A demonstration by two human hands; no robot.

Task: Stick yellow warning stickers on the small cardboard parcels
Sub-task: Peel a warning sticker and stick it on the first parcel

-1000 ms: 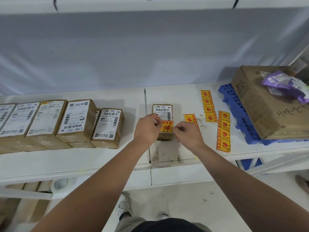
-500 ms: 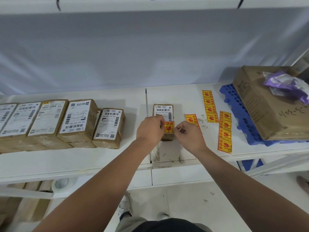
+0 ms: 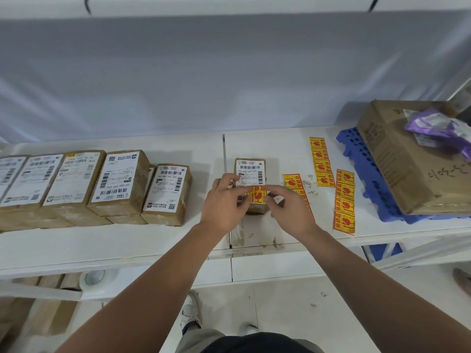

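A small cardboard parcel (image 3: 251,167) with a white shipping label lies on the white table (image 3: 265,146) in front of me. A yellow warning sticker (image 3: 258,197) sits on its near part, below the label. My left hand (image 3: 223,203) holds the parcel's left side, fingers stretched over the label's lower edge and the sticker's top. My right hand (image 3: 289,208) pinches the sticker's right edge with thumb and forefinger. Strips of yellow stickers (image 3: 321,161) lie to the right, another strip (image 3: 344,201) nearer the edge, and a short piece (image 3: 292,180) beside the parcel.
A row of labelled cardboard parcels (image 3: 167,193) fills the table's left half. At the right a large cardboard box (image 3: 397,159) with a purple bag (image 3: 438,128) rests on a blue plastic pallet (image 3: 367,179). A white sheet hangs behind the table.
My left fingers have slid right across the top of the sticker, which now lies lower on the parcel. My right hand stays at the sticker's right edge.
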